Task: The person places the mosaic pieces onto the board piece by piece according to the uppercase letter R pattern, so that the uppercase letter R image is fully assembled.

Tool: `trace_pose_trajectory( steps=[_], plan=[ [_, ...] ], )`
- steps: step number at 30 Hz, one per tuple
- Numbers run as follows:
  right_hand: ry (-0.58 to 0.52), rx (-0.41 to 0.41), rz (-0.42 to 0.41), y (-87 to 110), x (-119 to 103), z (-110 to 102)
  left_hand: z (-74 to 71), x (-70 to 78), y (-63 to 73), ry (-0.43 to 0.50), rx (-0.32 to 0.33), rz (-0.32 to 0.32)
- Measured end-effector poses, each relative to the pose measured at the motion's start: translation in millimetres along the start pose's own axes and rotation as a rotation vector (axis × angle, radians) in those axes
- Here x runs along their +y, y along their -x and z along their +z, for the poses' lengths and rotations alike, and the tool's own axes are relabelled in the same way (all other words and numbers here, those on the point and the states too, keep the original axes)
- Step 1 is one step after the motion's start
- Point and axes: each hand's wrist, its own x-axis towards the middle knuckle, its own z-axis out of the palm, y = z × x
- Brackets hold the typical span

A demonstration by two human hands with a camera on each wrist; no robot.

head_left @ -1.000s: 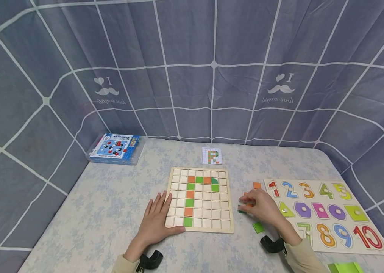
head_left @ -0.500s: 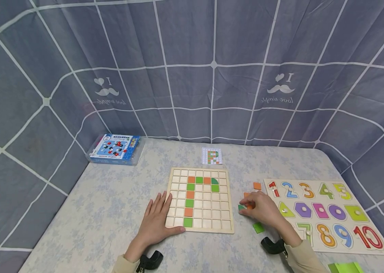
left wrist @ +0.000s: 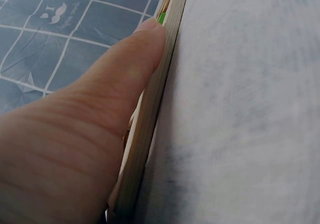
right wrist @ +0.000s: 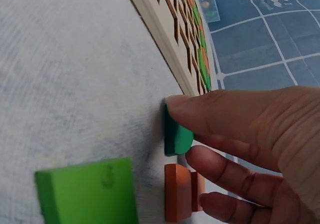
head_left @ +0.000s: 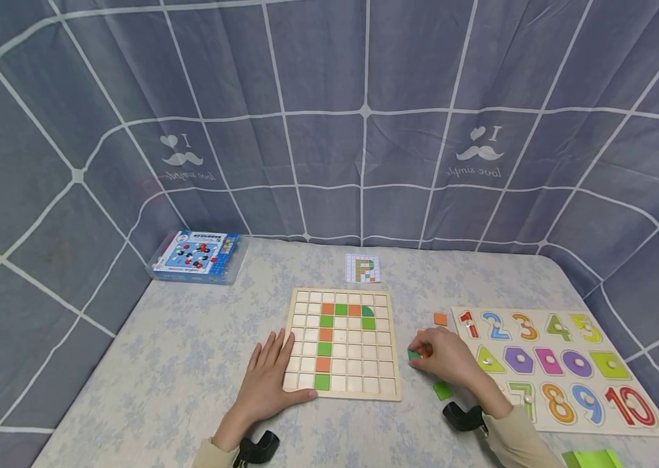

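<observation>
A wooden grid board point(head_left: 353, 364) lies on the table, with orange and green square tiles and one dark green quarter-round tile point(head_left: 367, 311) in its cells. My left hand point(head_left: 268, 377) rests on the board's left edge, fingers straight and thumb along the near corner; in the left wrist view the thumb lies against the wooden rim. To the right of the board, my right hand point(head_left: 446, 354) pinches a dark green rounded tile point(right wrist: 177, 134) between thumb and fingers, low at the table. Orange tiles point(right wrist: 177, 191) lie beside its fingers, and a light green square tile point(head_left: 442, 390) lies nearer me.
A card with a coloured letter pattern point(head_left: 362, 268) lies beyond the board. At right is a number and shape puzzle board point(head_left: 563, 370), with a bright green object point(head_left: 593, 459) below it. A blue boxed set point(head_left: 196, 257) sits back left.
The right hand's fingers have closed in on the dark green rounded tile beside the orange ones. My left hand keeps its place on the board.
</observation>
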Motion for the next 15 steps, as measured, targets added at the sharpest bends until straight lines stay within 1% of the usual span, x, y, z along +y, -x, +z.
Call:
trace_pose_trajectory(
  steps=[4, 7, 13, 15],
  plan=[
    [-0.037, -0.019, 0.028, -0.8, -0.8, -1.3, 0.8, -0.5, -0.6, -0.012, -0.004, -0.002],
    [-0.087, -0.038, 0.044, -0.6, -0.3, -2.9, 1.7, -1.2, -1.0, -0.019, -0.002, -0.001],
    [-0.229, -0.086, 0.038, -0.8, 2.5, -5.5, 3.0, -3.5, -0.7, -0.02, 0.009, 0.006],
    [-0.271, -0.089, 0.031, -2.0, 3.3, -4.5, 3.1, -3.8, -0.6, -0.017, 0.012, 0.007]
  ],
)
